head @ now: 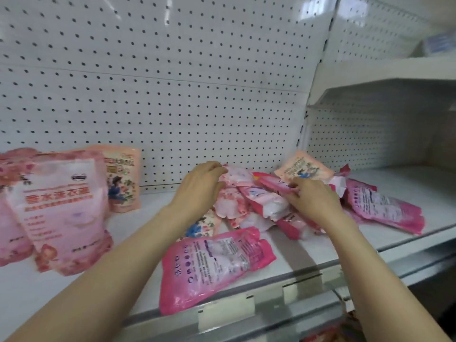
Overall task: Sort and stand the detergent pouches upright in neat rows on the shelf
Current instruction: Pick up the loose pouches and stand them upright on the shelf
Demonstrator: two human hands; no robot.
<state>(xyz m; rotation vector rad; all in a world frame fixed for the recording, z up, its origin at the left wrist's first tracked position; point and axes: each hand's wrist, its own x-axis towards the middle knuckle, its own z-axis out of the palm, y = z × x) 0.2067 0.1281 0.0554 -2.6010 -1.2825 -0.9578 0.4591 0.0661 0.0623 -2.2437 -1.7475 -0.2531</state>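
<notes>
Reaching into the heap of flat pouches (pixel 249 206) in the middle of the shelf (pixel 320 253), your left hand (pixel 199 191) curls its grip on a pale pink pouch (pixel 238 175), and your right hand (pixel 313 201) pinches the edge of a darker pink pouch (pixel 271 185). At the left, other pouches (pixel 61 208) stand upright.

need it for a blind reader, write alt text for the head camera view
Two bare hands reach into a pile of pouches lying flat on a white shelf, the left hand gripping a pale pink pouch, the right hand pinching a bright pink pouch. Upright pouches stand at the left before a pegboard.
</notes>
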